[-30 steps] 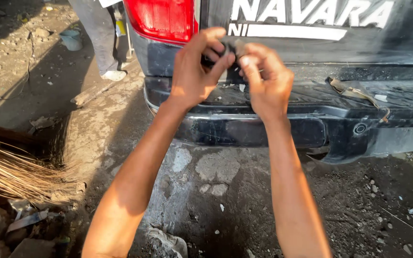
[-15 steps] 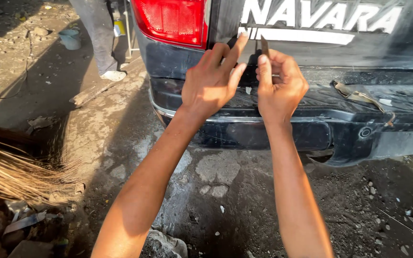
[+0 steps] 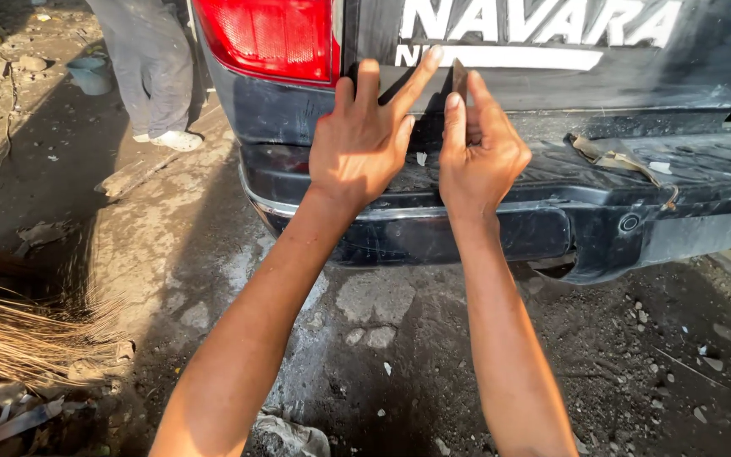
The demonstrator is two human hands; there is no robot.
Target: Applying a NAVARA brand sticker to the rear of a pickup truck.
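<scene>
Left hand (image 3: 364,152): raised against the rear of the vehicle, back of the hand toward the camera, fingers spread and straight, grasping nothing; forefinger slanted up to the right, its tip at the lower edge of the tailgate (image 3: 552,51).
Right hand (image 3: 480,156): just beside the left one, back toward the camera, fingers up and close together, pinching a thin dark strip (image 3: 459,80) between thumb and forefinger.
Dark strip: upright, narrow, standing above the right fingertips, lying against the tailgate close by the left forefinger tip; kind of material cannot be told.
Tailgate: dark, dusty, with large white lettering and a white band across it, directly behind both sets of fingers.
Tail lamp (image 3: 268,38): red, at the left corner of the vehicle, up and left of the left hand.
Rear bumper (image 3: 602,211): black, scuffed, running below both hands; small round fitting toward its right end; loose tan strap (image 3: 615,159) lying on its top step, right of the right hand.
Ground (image 3: 433,338): dirt with flat stones and scattered pebbles under both forearms.
Broom bristles (image 3: 27,338): straw-coloured bundle at the left edge, well apart from the hands.
Other person (image 3: 150,59): grey trouser legs and a light shoe at the upper left, beside the vehicle's corner; pale bucket (image 3: 90,74) on the ground just left of them.
</scene>
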